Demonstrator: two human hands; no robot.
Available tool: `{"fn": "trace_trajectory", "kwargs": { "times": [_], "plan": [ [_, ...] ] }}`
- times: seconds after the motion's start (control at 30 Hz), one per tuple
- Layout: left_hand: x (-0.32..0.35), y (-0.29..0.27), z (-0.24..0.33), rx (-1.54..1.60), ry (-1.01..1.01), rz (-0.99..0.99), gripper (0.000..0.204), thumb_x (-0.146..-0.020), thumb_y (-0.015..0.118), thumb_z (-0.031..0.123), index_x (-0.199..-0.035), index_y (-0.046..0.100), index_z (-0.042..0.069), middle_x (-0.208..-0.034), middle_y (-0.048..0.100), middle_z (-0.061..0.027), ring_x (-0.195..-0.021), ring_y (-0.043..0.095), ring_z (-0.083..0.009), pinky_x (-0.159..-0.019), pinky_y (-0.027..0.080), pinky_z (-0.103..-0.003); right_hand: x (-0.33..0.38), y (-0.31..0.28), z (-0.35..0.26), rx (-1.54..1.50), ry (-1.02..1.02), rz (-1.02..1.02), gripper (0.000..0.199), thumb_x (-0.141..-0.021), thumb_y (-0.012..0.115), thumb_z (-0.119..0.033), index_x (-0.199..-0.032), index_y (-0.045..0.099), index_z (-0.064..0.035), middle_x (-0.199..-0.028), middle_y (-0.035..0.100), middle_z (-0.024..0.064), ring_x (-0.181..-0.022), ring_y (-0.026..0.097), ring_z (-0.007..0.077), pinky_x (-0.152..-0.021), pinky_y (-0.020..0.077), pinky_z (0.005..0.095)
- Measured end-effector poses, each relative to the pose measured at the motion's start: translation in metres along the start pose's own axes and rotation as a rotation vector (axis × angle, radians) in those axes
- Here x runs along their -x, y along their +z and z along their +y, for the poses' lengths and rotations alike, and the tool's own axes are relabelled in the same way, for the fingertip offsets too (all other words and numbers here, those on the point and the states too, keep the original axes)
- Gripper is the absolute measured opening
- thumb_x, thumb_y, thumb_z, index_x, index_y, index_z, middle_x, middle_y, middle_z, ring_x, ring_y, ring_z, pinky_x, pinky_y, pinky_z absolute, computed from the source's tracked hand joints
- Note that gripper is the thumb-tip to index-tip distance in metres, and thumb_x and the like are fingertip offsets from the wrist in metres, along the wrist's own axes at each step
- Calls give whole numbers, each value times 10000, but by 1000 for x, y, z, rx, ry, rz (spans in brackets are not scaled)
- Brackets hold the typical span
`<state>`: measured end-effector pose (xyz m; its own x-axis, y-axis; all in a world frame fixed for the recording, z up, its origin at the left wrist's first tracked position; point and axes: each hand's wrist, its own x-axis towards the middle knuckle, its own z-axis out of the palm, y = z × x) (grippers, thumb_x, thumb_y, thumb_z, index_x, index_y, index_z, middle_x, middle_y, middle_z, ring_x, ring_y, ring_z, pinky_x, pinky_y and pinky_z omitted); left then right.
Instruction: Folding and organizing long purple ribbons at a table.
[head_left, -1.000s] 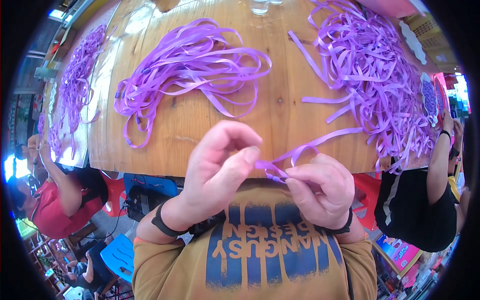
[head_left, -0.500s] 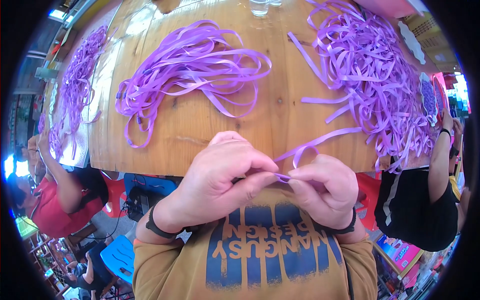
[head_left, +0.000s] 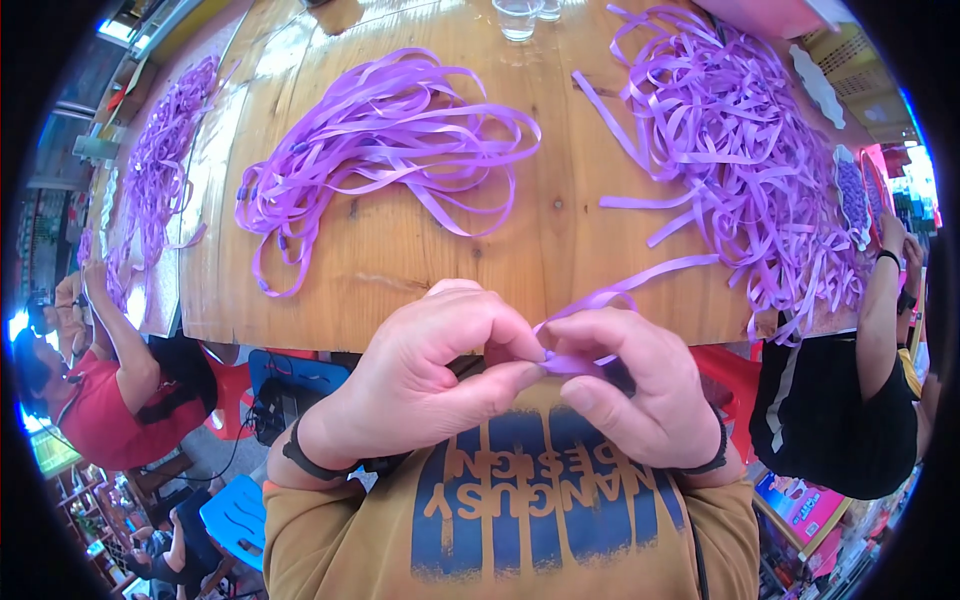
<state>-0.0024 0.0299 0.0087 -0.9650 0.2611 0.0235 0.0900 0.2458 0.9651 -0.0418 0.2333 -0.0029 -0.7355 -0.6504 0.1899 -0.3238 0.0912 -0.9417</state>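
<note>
Purple ribbon (head_left: 574, 365), flat and glossy, curves from the left hand (head_left: 430, 358).

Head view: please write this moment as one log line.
left hand: pinches purple ribbon; right hand: open at ribbon; table: ribbon heaps

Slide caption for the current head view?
Left hand pinches a purple ribbon, right hand close by; a looped ribbon bundle and a tangled heap lie beyond.

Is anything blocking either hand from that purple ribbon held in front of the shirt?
Nothing visible: the left hand pinches the purple ribbon directly, and the right hand is open right beside it, with no object between.
</note>
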Motion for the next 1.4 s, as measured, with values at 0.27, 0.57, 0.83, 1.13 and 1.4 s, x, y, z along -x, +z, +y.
{"fn": "trace_trajectory", "kwargs": {
  "times": [0.27, 0.57, 0.83, 1.13, 1.4],
  "plan": [
    [2, 2, 1, -197, 180, 51, 178, -666, 697, -26, -789, 600, 60, -673, 557, -15, -641, 524, -175, -824, 394, -353, -5, 0, -6, 42, 1, -81, 170, -802, 632, -35, -963, 582, -12, -770, 567, 73, -639, 541, 163, -575, 420, 264],
    [9, -8, 1, 23, 16, 160, 96, -763, 595, 61, -856, 591, 38, -819, 573, -66, -775, 523, -197, -819, 394, -369, -9, 1, -10, 65, 33, -15, 105, -734, 659, 20, -821, 609, -12, -647, 519, 73, -549, 516, 180, -480, 397, 281],
    [3, -2, -3, -414, 275, -6, 103, -813, 633, 138, -863, 620, 48, -729, 568, -45, -689, 542, -218, -761, 401, -357, -10, 7, -5, 71, 28, -6, 80, -745, 657, -3, -814, 628, -32, -636, 537, 47, -526, 485, 148, -476, 350, 257],
    [16, -15, -10, 366, -201, -91, 74, -762, 682, 72, -754, 643, 10, -723, 589, -47, -663, 522, -170, -686, 391, -320, -12, 10, 3, -2, 39, 5, 61, -761, 672, -23, -810, 635, -18, -655, 560, 58, -548, 520, 160, -492, 378, 266],
    [10, 2, -13, 216, 38, 213, 88, -757, 685, 61, -819, 670, 0, -742, 597, -53, -653, 505, -168, -637, 375, -307, -18, 25, 6, 123, -210, 70, 135, -740, 683, -5, -861, 621, 2, -652, 569, 110, -545, 555, 241, -478, 423, 314]
  ]
}}
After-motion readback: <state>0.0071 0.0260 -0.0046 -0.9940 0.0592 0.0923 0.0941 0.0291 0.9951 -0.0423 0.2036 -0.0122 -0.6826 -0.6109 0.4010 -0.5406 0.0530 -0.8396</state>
